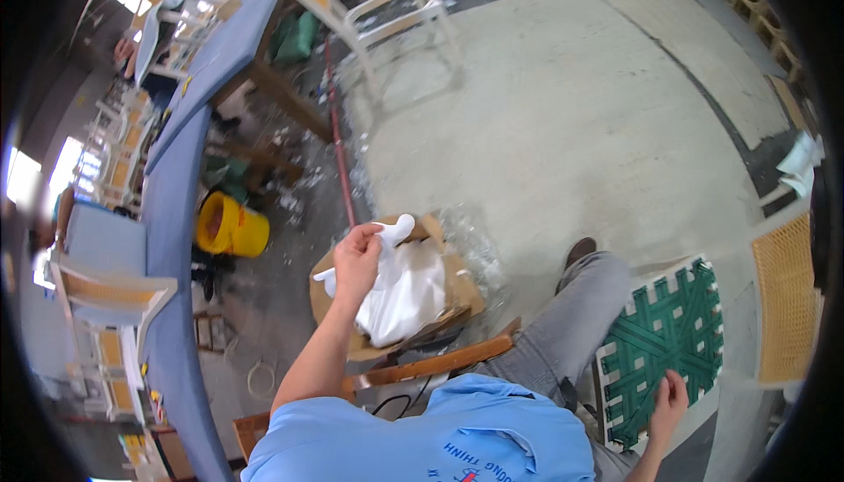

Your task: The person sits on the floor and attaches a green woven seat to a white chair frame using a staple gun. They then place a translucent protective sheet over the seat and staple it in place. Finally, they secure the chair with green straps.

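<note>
Green webbed seat at lower right, cardboard box at centre.
Over the box, the left hand pinches a thin white piece between closed fingers; the right hand's fingers curl loosely above the seat, apparently without a hold. A light grip, lifting clear of the flaps, should avoid tearing.
</note>
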